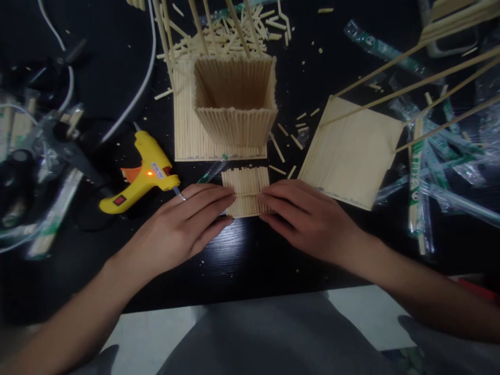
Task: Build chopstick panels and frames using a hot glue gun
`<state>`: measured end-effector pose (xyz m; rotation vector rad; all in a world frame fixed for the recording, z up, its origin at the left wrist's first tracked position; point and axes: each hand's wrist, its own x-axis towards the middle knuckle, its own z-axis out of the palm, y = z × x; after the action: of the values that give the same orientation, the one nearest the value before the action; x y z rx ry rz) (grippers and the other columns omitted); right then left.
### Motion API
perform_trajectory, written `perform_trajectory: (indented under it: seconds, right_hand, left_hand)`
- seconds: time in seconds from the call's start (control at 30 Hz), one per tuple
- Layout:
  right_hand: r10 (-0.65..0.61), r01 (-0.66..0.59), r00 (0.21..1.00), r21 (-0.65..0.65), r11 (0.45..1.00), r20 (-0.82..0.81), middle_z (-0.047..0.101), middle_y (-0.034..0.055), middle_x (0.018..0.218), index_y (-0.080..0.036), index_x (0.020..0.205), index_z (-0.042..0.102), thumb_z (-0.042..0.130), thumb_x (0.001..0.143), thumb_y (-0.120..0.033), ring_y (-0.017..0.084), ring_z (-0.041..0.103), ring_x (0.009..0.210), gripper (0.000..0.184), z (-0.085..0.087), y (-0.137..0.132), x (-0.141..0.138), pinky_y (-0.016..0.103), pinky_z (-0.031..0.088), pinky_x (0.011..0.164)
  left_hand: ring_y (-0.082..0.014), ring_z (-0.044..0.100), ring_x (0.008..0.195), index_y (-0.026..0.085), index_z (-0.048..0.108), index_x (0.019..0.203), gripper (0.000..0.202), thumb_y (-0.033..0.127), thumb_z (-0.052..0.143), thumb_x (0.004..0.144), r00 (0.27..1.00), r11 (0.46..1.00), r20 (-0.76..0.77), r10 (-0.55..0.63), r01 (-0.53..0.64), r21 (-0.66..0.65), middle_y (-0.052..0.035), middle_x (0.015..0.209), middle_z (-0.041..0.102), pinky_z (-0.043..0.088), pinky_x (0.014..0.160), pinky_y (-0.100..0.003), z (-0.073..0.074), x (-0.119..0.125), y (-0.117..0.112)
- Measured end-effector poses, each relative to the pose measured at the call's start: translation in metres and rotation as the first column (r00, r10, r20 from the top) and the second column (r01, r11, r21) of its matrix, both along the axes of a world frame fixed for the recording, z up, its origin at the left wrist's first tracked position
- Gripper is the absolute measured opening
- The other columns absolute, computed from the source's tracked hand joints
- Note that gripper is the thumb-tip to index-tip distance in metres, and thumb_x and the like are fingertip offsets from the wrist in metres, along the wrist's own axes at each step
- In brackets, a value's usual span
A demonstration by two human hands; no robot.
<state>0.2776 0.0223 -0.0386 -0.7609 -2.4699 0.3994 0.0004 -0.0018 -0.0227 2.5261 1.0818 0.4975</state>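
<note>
A small panel of short wooden sticks (pixel 246 179) lies side by side on the dark table, with a single stick (pixel 247 195) laid across it. My left hand (pixel 191 216) grips the panel's left edge, fingertips at the end of the cross stick. From the other side my right hand (pixel 308 216) pinches the right edge. Just left of my left hand rests a yellow hot glue gun (pixel 150 166), its orange light lit. Behind the panel stands an open box of wooden sticks (pixel 236 125) on a flat stick base (pixel 183 125).
Cut stick pieces (pixel 234 34) are heaped behind the box. A flat stick board (pixel 351 151) with long upright sticks lies at right, near plastic-wrapped chopsticks (pixel 416 182). Pliers (pixel 66 143) and a white cable (pixel 146 78) are at left. The table's front edge (pixel 234 304) runs before my lap.
</note>
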Motion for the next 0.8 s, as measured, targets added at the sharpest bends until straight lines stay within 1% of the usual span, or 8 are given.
perform_trajectory:
  seconds: [0.1,0.23,0.3,0.43,0.57,0.67,0.8]
  right_hand:
    - [0.009,-0.009,1.000,0.002,1.000,-0.001,0.076,0.0161,0.111,-0.007,0.121,0.069,0.066,0.100,-0.012,0.027,0.073,0.109,0.023,0.0012,0.0010,-0.0006,0.045,0.068,0.095]
    - [0.007,-0.007,1.000,-0.005,1.000,0.016,0.075,0.0162,0.115,-0.009,0.123,0.069,0.064,0.100,-0.012,0.027,0.072,0.113,0.024,0.0030,0.0010,-0.0008,0.046,0.068,0.097]
    - [0.007,-0.007,1.000,-0.013,1.000,0.022,0.074,0.0181,0.117,-0.006,0.123,0.069,0.064,0.100,-0.012,0.028,0.071,0.114,0.024,0.0039,0.0009,-0.0005,0.046,0.067,0.098]
    - [0.003,-0.002,0.999,-0.029,1.000,0.040,0.073,0.0205,0.117,-0.001,0.119,0.070,0.066,0.099,-0.012,0.028,0.071,0.110,0.023,0.0049,0.0006,-0.0003,0.044,0.066,0.098]
    - [-0.007,0.008,0.999,-0.026,1.000,0.031,0.073,0.0199,0.114,-0.002,0.116,0.071,0.065,0.099,-0.012,0.028,0.072,0.107,0.021,0.0041,0.0001,-0.0010,0.045,0.067,0.095]
    - [-0.013,0.013,1.000,-0.013,1.000,0.023,0.074,0.0197,0.115,-0.003,0.117,0.071,0.065,0.099,-0.012,0.029,0.073,0.107,0.021,0.0029,-0.0003,-0.0019,0.045,0.067,0.096]
    - [-0.012,0.012,1.000,0.015,1.000,0.012,0.076,0.0200,0.119,-0.002,0.119,0.071,0.065,0.099,-0.011,0.029,0.074,0.110,0.023,0.0018,-0.0006,-0.0025,0.045,0.067,0.099]
  left_hand:
    - [-0.0258,0.067,0.125,0.013,0.062,0.138,0.041,0.021,0.070,0.099,1.000,1.000,0.001,-0.002,0.002,0.004,-0.0138,0.134,0.069,0.058,0.111,-0.044,0.0003,-0.0003,-0.0002]
    - [-0.0254,0.067,0.125,0.014,0.061,0.139,0.041,0.020,0.070,0.099,1.000,1.000,-0.002,0.003,-0.003,-0.004,-0.0135,0.135,0.069,0.058,0.111,-0.043,0.0001,0.0006,0.0005]
    - [-0.0252,0.067,0.125,0.015,0.061,0.139,0.041,0.020,0.069,0.099,1.000,1.000,0.000,0.009,-0.009,-0.010,-0.0129,0.135,0.069,0.058,0.111,-0.043,-0.0003,0.0012,0.0007]
    - [-0.0259,0.068,0.122,0.014,0.063,0.137,0.040,0.021,0.070,0.098,1.000,1.000,-0.002,0.016,-0.016,0.005,-0.0134,0.132,0.069,0.058,0.110,-0.042,-0.0010,0.0017,-0.0002]
    - [-0.0274,0.070,0.116,0.012,0.066,0.133,0.038,0.024,0.072,0.097,0.999,0.999,-0.021,0.032,-0.031,0.044,-0.0150,0.127,0.069,0.060,0.106,-0.044,-0.0011,0.0008,-0.0016]
    - [-0.0274,0.070,0.115,0.012,0.066,0.132,0.037,0.025,0.072,0.097,0.999,0.998,-0.027,0.035,-0.034,0.045,-0.0149,0.125,0.069,0.060,0.104,-0.044,-0.0012,-0.0004,-0.0022]
    - [-0.0267,0.069,0.119,0.013,0.064,0.134,0.039,0.024,0.072,0.098,0.999,0.999,-0.017,0.039,-0.038,0.031,-0.0144,0.129,0.069,0.059,0.108,-0.044,-0.0022,0.0001,-0.0019]
